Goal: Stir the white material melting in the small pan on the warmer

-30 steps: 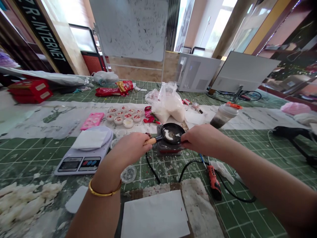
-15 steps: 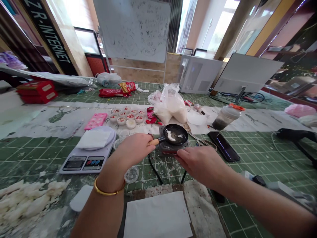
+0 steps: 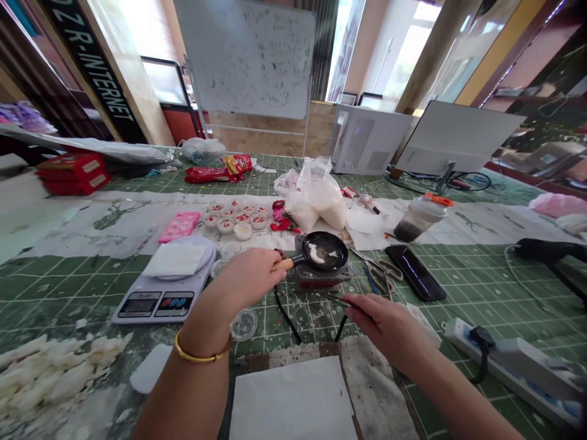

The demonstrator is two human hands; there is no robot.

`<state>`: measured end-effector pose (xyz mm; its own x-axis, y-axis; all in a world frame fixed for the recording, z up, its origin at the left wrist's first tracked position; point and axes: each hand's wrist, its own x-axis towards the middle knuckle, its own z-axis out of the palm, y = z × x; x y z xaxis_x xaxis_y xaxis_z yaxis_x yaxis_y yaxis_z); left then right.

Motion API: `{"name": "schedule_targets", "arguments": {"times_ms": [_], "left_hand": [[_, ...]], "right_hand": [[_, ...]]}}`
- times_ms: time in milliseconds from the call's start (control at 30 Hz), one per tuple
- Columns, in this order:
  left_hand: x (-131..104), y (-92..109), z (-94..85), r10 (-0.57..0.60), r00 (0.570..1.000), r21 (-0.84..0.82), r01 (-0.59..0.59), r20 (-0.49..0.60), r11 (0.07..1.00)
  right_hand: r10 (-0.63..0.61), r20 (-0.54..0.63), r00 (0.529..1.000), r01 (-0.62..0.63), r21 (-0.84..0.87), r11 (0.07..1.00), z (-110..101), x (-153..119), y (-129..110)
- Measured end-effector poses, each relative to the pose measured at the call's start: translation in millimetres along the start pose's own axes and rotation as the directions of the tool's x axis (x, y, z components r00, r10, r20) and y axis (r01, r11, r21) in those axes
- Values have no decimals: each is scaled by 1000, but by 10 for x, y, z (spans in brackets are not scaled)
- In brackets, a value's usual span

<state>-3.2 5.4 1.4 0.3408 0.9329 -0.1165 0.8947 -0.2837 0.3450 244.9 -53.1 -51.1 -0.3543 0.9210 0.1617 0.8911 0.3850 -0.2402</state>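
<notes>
Covering the table: green cutting mat (image 3: 458, 287) with white grid, flecked with white crumbs; long pale painted paper (image 3: 92, 223) laid across it beyond the burner
Room: whiteboard (image 3: 257, 58) behind the table, bright windows, two grey monitor backs (image 3: 452, 137) far right of the burner
Landmark: small burner (image 3: 321, 278), mid-table
Pan: small black pan (image 3: 324, 251) sitting on the burner, white lump inside, wooden handle pointing left
Left hand: left hand (image 3: 247, 278) closed round the pan handle, gold bangle on the wrist
Right hand: right hand (image 3: 385, 321) just in front-right of the burner, fingers curled over a thin dark tool; whether it grips it, cannot tell
Left of burner: kitchen scale (image 3: 158, 299) with white paper on its plate; pink mould (image 3: 180, 226) beyond that
Behind burner: cluster of small cups (image 3: 236, 217) with red bits, plastic bag (image 3: 316, 195) of white material
Right of burner: scissors (image 3: 383, 272), black phone (image 3: 415, 272), shaker bottle (image 3: 419, 217), power strip (image 3: 513, 363) farther out
In front of burner: black cable (image 3: 287, 315), white sheet (image 3: 293, 400) on a stained board
Far left: heap of white flakes (image 3: 50, 373)
</notes>
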Motion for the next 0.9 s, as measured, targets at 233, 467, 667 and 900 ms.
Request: {"name": "schedule_targets", "arguments": {"times_ms": [233,467,667,900], "left_hand": [[18,-3,16,-9,1000,-4,9,5,1000],[11,-23,24,-15,1000,-9,15,-3,1000],[18,-11,16,-11,1000,-5,11,7,1000],[19,-26,17,-20,1000,9,19,11,1000]], "right_hand": [[-5,-156,988,11,36,999,162,103,4],[-162,-34,986,165,285,944,207,91,-20],[-100,25,995,85,349,933,183,41,8],[376,-182,909,-188,625,758,118,-70,333]]}}
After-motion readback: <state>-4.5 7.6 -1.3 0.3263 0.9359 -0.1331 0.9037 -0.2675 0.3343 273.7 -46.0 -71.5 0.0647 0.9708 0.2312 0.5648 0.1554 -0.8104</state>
